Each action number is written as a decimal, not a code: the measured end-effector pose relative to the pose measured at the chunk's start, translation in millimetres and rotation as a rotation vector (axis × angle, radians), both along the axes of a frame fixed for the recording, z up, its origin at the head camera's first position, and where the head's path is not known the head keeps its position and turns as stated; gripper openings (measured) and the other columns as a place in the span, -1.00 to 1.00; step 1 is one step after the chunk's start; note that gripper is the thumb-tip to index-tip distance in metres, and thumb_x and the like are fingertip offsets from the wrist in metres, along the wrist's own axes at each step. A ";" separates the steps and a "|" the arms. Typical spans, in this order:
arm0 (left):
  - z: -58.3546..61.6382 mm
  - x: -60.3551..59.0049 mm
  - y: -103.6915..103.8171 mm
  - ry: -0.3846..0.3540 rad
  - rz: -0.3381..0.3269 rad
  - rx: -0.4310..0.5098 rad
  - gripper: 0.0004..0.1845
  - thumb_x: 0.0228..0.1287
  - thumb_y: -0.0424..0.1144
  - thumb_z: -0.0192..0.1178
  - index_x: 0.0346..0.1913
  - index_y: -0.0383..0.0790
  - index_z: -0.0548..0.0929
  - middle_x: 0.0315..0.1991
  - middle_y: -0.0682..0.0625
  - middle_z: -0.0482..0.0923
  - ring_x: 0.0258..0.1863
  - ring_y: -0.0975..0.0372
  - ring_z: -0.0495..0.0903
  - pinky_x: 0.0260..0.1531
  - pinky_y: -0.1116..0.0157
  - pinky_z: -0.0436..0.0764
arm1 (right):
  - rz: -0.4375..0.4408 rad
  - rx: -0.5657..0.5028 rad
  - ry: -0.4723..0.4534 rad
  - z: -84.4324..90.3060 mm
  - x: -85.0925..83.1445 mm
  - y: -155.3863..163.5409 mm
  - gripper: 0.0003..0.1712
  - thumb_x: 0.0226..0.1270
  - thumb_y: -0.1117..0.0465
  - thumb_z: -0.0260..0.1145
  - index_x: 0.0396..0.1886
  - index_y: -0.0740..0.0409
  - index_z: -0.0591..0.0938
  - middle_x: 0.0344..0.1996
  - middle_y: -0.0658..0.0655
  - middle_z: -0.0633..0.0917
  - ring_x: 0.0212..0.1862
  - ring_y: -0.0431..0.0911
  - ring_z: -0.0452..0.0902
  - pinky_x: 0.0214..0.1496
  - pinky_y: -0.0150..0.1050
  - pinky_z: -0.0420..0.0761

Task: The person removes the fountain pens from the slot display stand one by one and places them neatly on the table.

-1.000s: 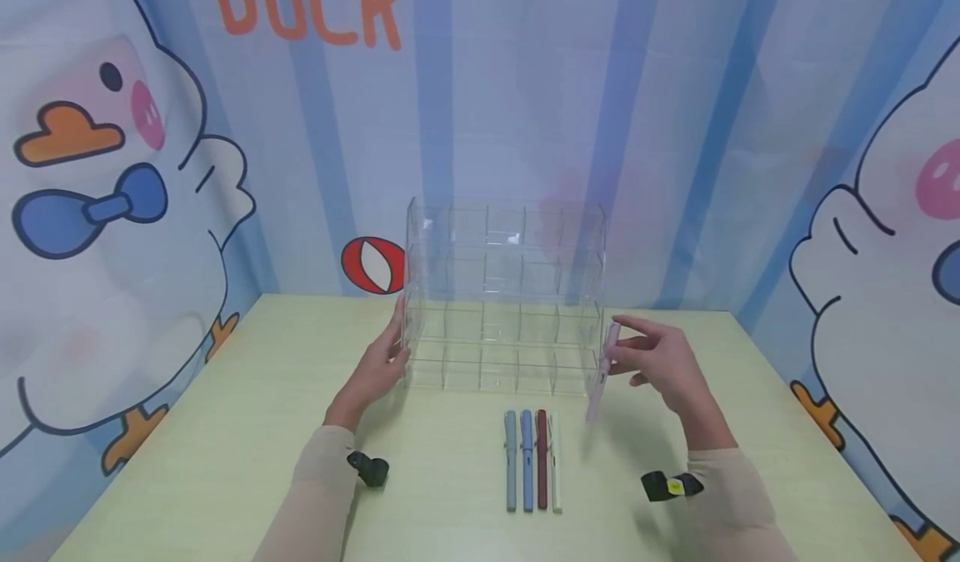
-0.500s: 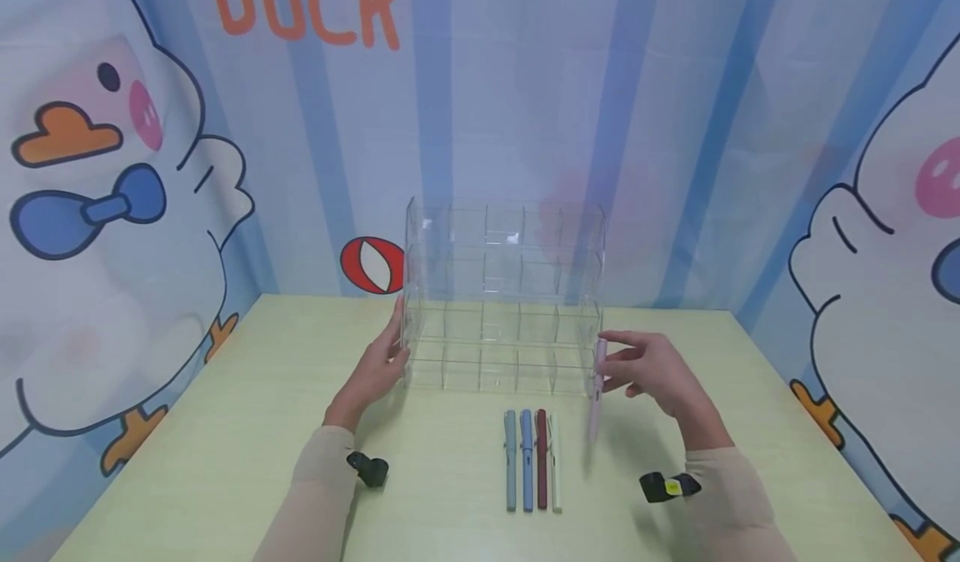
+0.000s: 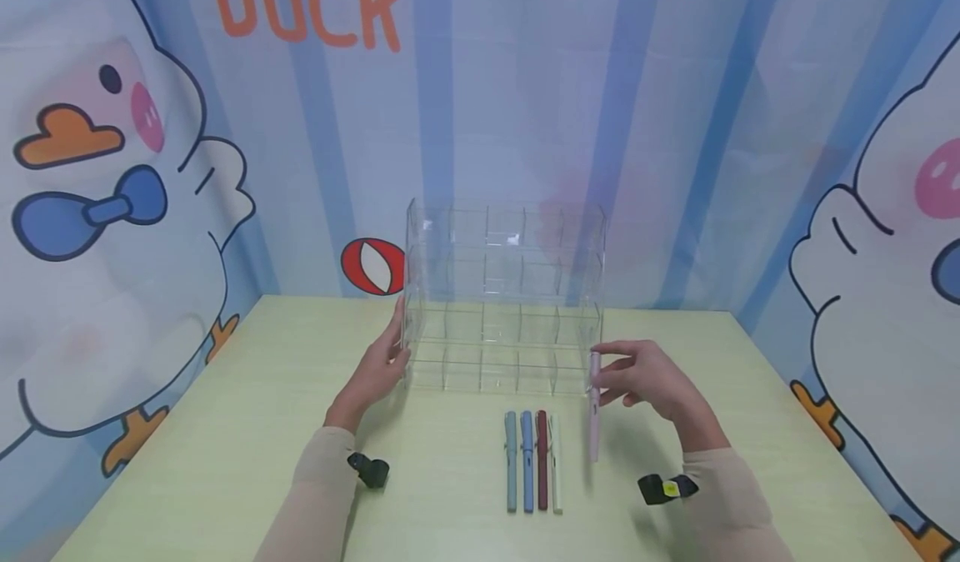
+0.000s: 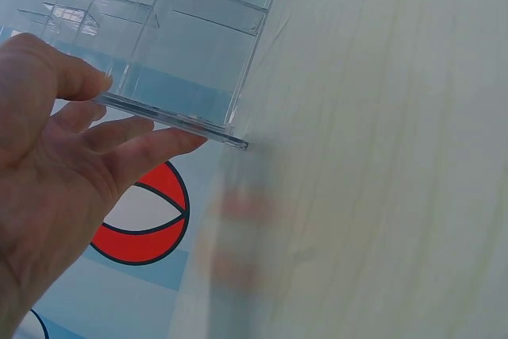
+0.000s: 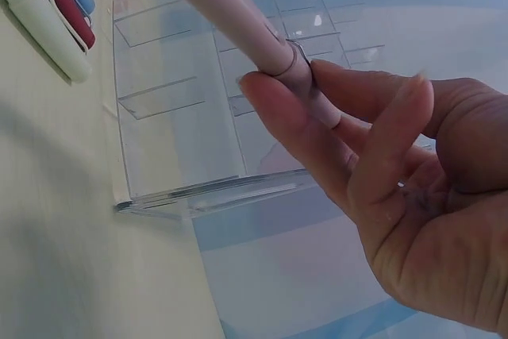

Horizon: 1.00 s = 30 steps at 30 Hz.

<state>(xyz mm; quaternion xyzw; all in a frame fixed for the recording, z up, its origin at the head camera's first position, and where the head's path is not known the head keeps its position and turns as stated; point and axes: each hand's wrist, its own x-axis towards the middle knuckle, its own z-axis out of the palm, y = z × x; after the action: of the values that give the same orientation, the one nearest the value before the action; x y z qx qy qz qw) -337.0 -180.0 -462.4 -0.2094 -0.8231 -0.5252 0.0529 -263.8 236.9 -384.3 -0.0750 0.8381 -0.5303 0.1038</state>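
Observation:
A clear acrylic organizer (image 3: 504,295) with several rows of small compartments stands on the pale green table (image 3: 187,462). My left hand (image 3: 378,362) rests flat against its left wall, fingers straight (image 4: 119,136). My right hand (image 3: 637,374) pinches a pale pink pen (image 3: 594,408) near its clip end, holding it almost upright just right of the organizer's front right corner (image 5: 238,17). Several pens lie side by side in front of the organizer: grey-blue (image 3: 511,460), blue (image 3: 527,460), dark red (image 3: 542,458) and white (image 3: 556,462).
A curtain printed with cartoon ducks and a red-and-white ball (image 3: 372,266) hangs behind the table. Black wrist straps (image 3: 667,487) sit on both sleeves. Bare table lies to the left and right of the pens.
My right hand has lowered and drawn slightly left, bringing the pink pen from a tilt to nearly upright beside the organizer's right corner. The left hand has stayed put.

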 end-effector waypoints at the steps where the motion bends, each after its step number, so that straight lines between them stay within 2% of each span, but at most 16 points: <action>1: 0.3 0.2 0.0 -0.001 0.002 0.001 -0.09 0.50 -0.49 -0.07 0.62 0.24 -0.29 0.62 0.05 -0.25 0.52 -0.07 0.05 0.35 -0.07 0.30 | 0.004 0.001 -0.004 0.0 0.0 -0.5 -0.30 0.32 0.29 0.37 0.42 0.33 0.39 -0.09 0.31 0.73 -0.26 0.09 0.76 -0.50 -0.27 0.58; 8: 2.1 1.7 0.1 0.010 -0.013 0.010 -0.11 0.50 -0.49 -0.08 0.62 0.18 -0.29 0.62 0.00 -0.25 0.51 -0.11 0.05 0.34 -0.09 0.30 | 0.029 -0.010 -0.037 -2.5 0.0 -1.4 -0.32 0.32 0.33 0.35 0.40 0.39 0.39 -0.13 0.30 0.74 -0.27 0.10 0.76 -0.49 -0.26 0.64; 12: 18.1 15.5 3.9 0.003 -0.023 0.009 -0.14 0.49 -0.51 -0.10 0.63 0.02 -0.30 0.62 -0.11 -0.25 0.51 -0.16 0.02 0.35 -0.12 0.27 | 0.046 -0.028 -0.050 -4.1 0.4 -2.2 -0.31 0.31 0.36 0.36 0.40 0.46 0.36 -0.17 0.28 0.74 -0.27 0.11 0.76 -0.39 -0.19 0.72; 15: 24.7 19.8 5.2 -0.005 -0.025 0.000 -0.16 0.48 -0.53 -0.12 0.62 -0.08 -0.31 0.61 -0.16 -0.28 0.51 -0.17 -0.01 0.36 -0.12 0.25 | 0.062 -0.034 -0.051 -3.9 0.9 -4.1 -0.30 0.30 0.36 0.37 0.39 0.49 0.35 -0.18 0.28 0.74 -0.27 0.12 0.75 -0.34 -0.16 0.74; 21: 3.6 0.2 1.1 0.012 -0.006 0.005 -0.12 0.49 -0.53 -0.10 0.63 0.07 -0.30 0.62 -0.06 -0.27 0.52 -0.12 0.02 0.36 -0.10 0.27 | 0.087 -0.029 -0.076 -5.1 -0.5 -4.6 -0.31 0.31 0.36 0.36 0.38 0.48 0.36 -0.19 0.28 0.74 -0.30 0.10 0.75 -0.44 -0.24 0.70; 25: 1.4 -1.8 0.8 0.011 0.002 0.006 -0.10 0.49 -0.52 -0.09 0.62 0.18 -0.29 0.62 -0.02 -0.22 0.50 -0.11 0.09 0.35 -0.06 0.32 | 0.098 -0.013 -0.097 -7.4 -1.8 -5.2 -0.32 0.31 0.35 0.35 0.38 0.48 0.37 -0.23 0.26 0.75 -0.33 0.10 0.75 -0.54 -0.33 0.59; 30: 1.1 -0.1 0.8 0.013 0.004 0.003 -0.08 0.48 -0.53 -0.09 0.62 0.25 -0.28 0.62 -0.03 -0.20 0.48 -0.13 0.13 0.34 -0.06 0.33 | 0.114 -0.009 -0.102 -10.2 -1.5 -6.9 -0.32 0.32 0.36 0.34 0.38 0.49 0.36 -0.27 0.24 0.75 -0.33 0.10 0.75 -0.55 -0.31 0.59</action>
<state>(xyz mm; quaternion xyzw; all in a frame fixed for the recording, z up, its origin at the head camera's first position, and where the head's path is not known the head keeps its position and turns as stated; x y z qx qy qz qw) -337.1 -179.3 -461.3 -0.2108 -0.8224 -0.5250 0.0596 -265.3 230.0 -394.5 -0.0960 0.8235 -0.5306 0.1762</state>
